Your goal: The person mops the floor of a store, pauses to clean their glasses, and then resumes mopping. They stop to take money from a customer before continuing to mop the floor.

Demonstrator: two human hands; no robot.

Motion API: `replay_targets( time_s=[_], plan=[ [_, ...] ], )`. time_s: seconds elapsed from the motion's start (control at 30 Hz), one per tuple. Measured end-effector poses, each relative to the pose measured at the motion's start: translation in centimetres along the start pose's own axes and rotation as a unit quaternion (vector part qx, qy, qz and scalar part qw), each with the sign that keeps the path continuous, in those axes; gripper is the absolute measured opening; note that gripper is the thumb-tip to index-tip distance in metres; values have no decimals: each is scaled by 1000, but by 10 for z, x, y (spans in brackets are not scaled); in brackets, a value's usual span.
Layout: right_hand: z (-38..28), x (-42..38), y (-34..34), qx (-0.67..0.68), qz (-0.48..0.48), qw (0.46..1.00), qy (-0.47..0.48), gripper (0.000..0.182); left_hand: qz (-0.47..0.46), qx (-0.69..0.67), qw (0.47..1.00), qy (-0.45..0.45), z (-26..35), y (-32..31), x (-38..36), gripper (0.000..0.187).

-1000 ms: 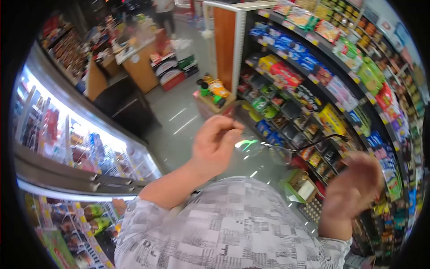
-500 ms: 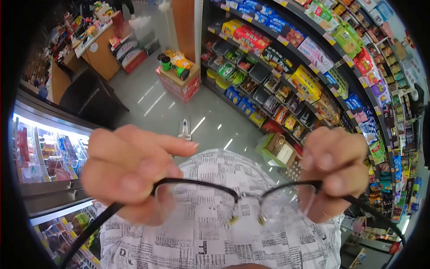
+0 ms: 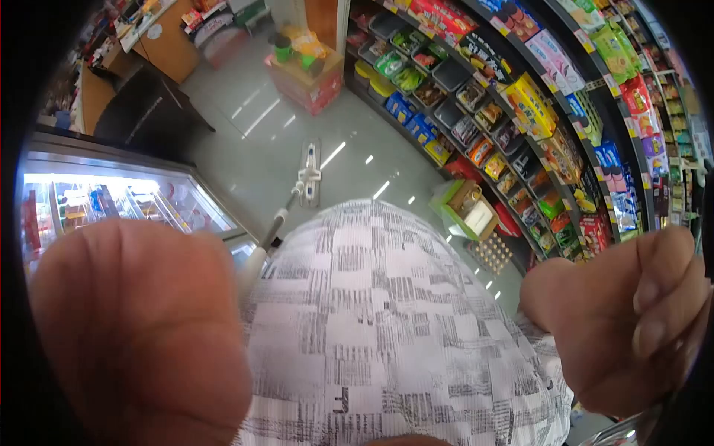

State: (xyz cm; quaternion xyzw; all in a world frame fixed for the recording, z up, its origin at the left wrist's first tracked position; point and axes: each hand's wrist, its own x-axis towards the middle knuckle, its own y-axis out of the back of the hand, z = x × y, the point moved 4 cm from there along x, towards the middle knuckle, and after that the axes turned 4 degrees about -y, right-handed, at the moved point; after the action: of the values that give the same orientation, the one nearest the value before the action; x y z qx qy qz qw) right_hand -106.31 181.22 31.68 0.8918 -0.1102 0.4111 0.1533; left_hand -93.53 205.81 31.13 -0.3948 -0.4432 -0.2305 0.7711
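My left hand [image 3: 141, 334] is raised very close to the camera and fills the lower left. Its fingers are hidden behind the blurred palm side. At the right edge, my right hand [image 3: 625, 312] is up with its fingers curled in; anything inside them is out of sight. No part of the black-framed eyeglasses can be made out now. Between the hands is my white shirt [image 3: 387, 312] with a dark printed pattern. A flat mop [image 3: 311, 175] stands on the floor ahead, its pole running back beside my left hand.
Stocked snack shelves [image 3: 461, 104] curve along the right. On the left is a lit glass display cooler [image 3: 119, 193], with a black panel [image 3: 149, 111] behind it. A red box [image 3: 309, 82] with items on top stands ahead, and a green carton [image 3: 468, 212] sits by the shelves.
Both hands have moved apart and closer to the camera. The eyeglasses, held between them before, have gone out of view. The mop's pole now shows, and the view has shifted slightly.
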Motion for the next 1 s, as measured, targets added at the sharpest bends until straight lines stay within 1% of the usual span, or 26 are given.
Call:
replay_targets(
  time_s=[0.17,0.27,0.3,0.33,0.37,0.4,0.43,0.47,0.5,0.53,0.57,0.6,0.63,0.67,0.7,0.73,0.77,0.83,0.87,0.93,0.97,1.0],
  plan=[
    [7,10,2,4,-6,1000,0,47,-2,65,997,-48,1,3,3,17],
    [5,11,10,2,10,1000,22,51,-47,171,979,-100,5,6,7,19],
    [3,13,14,3,18,999,30,52,-66,230,967,-87,-3,15,7,20],
    [2,13,18,1,27,999,35,54,-88,305,947,-53,-15,29,6,21],
    [3,10,23,1,35,999,28,55,-113,390,914,13,-42,56,0,23],
    [10,7,29,-1,48,999,12,57,-149,473,866,74,-68,82,-6,26],
    [22,2,32,0,61,998,-12,58,-111,504,829,216,-102,118,-34,29],
    [36,-6,34,5,71,997,-43,60,-51,496,793,349,-131,169,-81,35],
    [53,-15,34,10,79,994,-76,58,-120,595,668,431,-151,239,-145,49],
    [68,-26,35,15,73,990,-123,57,-213,660,477,540,-148,275,-198,64],
    [80,-40,38,17,66,982,-176,57,-288,619,335,650,-143,311,-256,70],
    [94,-52,41,19,59,972,-226,56,-337,598,344,641,-139,366,-343,69],
    [105,-62,45,15,55,965,-254,56,-300,525,305,736,-125,367,-371,70],
    [116,-73,49,11,50,957,-287,56,-309,479,360,739,-107,368,-398,73],
    [126,-85,53,6,45,946,-320,56,-326,439,398,736,-91,389,-452,77],
    [139,-95,56,-7,66,942,-329,53,-310,414,426,742,-89,389,-461,77],
    [155,-108,60,-47,33,934,-353,52,-293,388,453,747,-88,389,-470,77],
    [195,-140,73,-123,-42,909,-395,49,-185,363,481,777,-69,325,-446,71],
    [215,-160,79,-184,-62,892,-408,48,-219,384,527,726,-71,316,-441,69],
    [268,-238,101,-257,-126,815,-503,52,-284,421,608,611,-73,296,-443,65],
    [282,-277,111,-322,-170,767,-528,60,-290,407,625,600,-75,289,-445,63],
    [303,-326,125,-348,-235,716,-558,67,-297,394,643,586,-81,288,-448,61]
  ],
)
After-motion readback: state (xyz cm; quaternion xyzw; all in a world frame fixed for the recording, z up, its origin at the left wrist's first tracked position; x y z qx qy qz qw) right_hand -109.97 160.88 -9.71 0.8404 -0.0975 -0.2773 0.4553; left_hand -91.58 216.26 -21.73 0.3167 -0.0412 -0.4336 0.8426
